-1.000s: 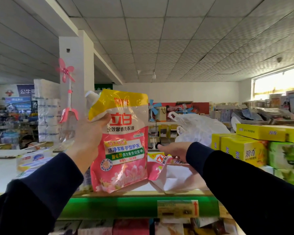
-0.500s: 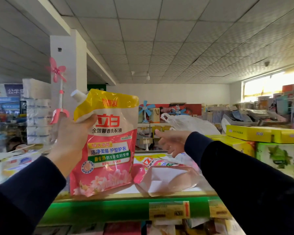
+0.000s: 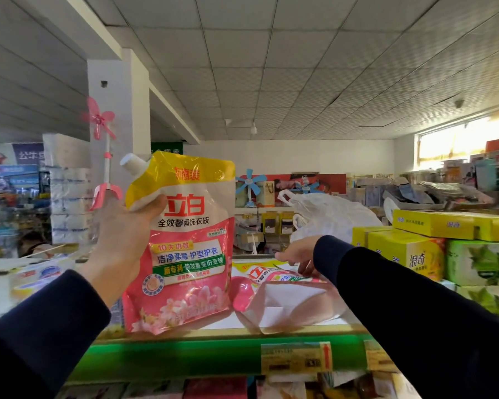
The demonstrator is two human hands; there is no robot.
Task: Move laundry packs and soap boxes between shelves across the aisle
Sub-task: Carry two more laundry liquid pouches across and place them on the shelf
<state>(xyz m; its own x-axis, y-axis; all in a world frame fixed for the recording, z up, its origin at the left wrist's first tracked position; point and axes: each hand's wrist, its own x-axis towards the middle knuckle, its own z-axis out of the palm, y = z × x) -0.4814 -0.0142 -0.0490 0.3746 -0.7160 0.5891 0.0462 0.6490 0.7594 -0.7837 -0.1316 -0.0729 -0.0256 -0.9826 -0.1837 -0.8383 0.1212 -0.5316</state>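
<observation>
One hand [image 3: 296, 252] lower, onto pack [image 3: 283, 295].

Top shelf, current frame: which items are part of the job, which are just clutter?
Job: upright detergent pouch in left hand; lying pouch under right hand; yellow boxes.
Clutter: white plastic bag, pink fan, blue fan.

Pouch [image 3: 182, 243]: glossy plastic film, creased, white plastic cap. Second pouch [image 3: 283, 298] lying flat: same film, strong sheen. Bag [image 3: 329, 214]: thin translucent plastic, crinkled. Yellow boxes [image 3: 406, 251]: printed cardboard, slight gloss. Shelf edge [image 3: 170, 361]: smooth green strip, paper price tag [image 3: 296, 357]. Sleeves [image 3: 415, 312]: dark matt cloth.
</observation>
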